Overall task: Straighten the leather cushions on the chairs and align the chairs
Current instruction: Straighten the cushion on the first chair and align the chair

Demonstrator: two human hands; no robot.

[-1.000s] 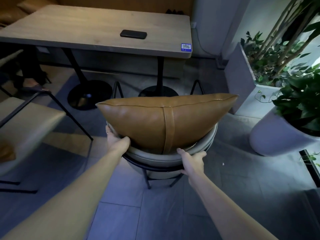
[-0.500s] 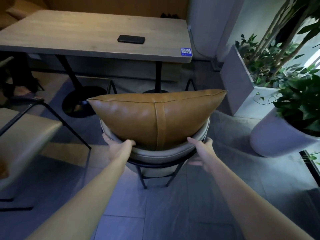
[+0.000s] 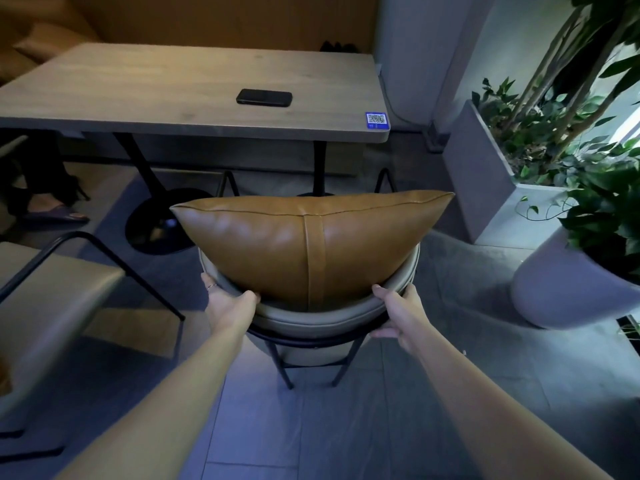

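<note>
Both my hands are on the curved backrest of the chair (image 3: 322,315) at frame centre: the left hand (image 3: 227,304) wraps its left rim with the thumb hooked over the top, the right hand (image 3: 398,315) grips the right rim, fingers curled under and thumb on top. A second ago the right hand sat nearer the middle of the backrest; it has since slid outward, so the grip is now even on both sides. The table (image 3: 194,98) also looms larger and nearer in the upper half of the frame, which I read as the chair being pushed in toward it. The leather cushion (image 3: 304,244) stands upright against the backrest, its centre strap roughly vertical, so it looks straightened already. What remains, I judge, is squaring this chair to the table edge, then dealing with the second chair (image 3: 52,296) at lower left.
</note>
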